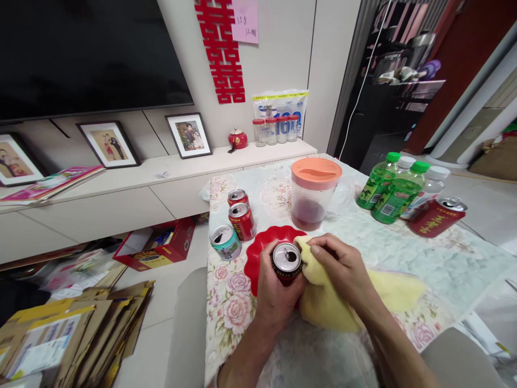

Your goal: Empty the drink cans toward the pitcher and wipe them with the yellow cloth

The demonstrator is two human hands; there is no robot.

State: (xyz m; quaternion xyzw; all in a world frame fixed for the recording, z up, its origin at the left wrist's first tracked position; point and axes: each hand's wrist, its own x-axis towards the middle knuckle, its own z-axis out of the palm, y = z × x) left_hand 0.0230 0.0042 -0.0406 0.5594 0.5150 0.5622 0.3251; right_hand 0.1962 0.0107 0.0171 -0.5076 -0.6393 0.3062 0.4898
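My left hand (pixel 274 299) is wrapped round an opened dark red drink can (pixel 286 257), held upright over a red scalloped plate (pixel 253 264). A pale yellow cloth (pixel 329 304) is pinched in my right hand (pixel 339 264), its edge against the can's right side. More of the cloth trails to the right across the table. Left of the plate stand two red cans (pixel 242 221) and a teal can (pixel 225 242), all opened. Behind the plate is a clear pitcher (pixel 311 199) with an orange lid and dark liquid inside.
Green-capped bottles (pixel 388 188) and white-capped ones stand at the table's right, beside a large tilted red can (pixel 436 216). A flowered cloth covers the table (pixel 230 302). Folded cardboard (pixel 81 328) and a red box (pixel 157 245) lie on the floor to the left.
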